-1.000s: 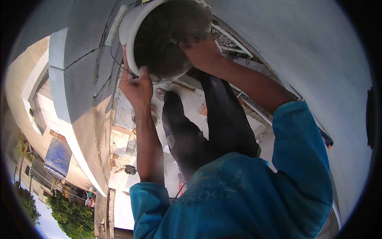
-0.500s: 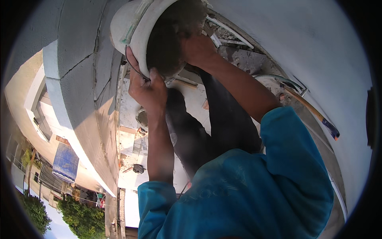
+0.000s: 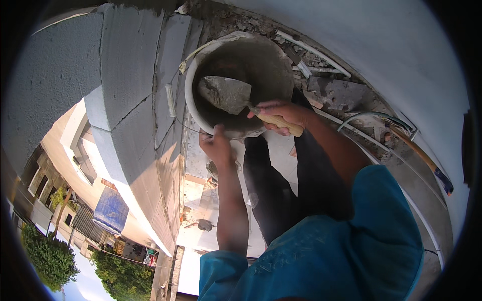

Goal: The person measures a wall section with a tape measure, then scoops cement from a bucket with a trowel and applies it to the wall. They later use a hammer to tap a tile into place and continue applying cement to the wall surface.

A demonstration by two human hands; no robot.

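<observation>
Pointing toward the far left, the trowel (image 3: 225,94) is held by the right hand (image 3: 288,118), whose fingers are wrapped around its wooden handle (image 3: 277,122). Its broad, grey-smeared blade is positioned within the mouth of the bucket (image 3: 191,98); whether the inner wall is touched by it cannot be told. The bucket's near left rim is grasped by the left hand (image 3: 218,145), with the thumb laid at the edge and the other fingers partly hidden. The inside of the bucket is coated with grey residue. Outside it, to the left, a pale tubular grip (image 3: 170,100) is carried on a thin wire. On the near side, 2 dark trouser legs (image 3: 273,188) are seen. The left is taken up by a block wall (image 3: 128,95) marked with dark joints. Toward the far right, a white pipe (image 3: 316,53) is laid among rubble, and nearer, a long tool with a wooden shaft (image 3: 419,153) is seen beside the pale wall (image 3: 401,65).
</observation>
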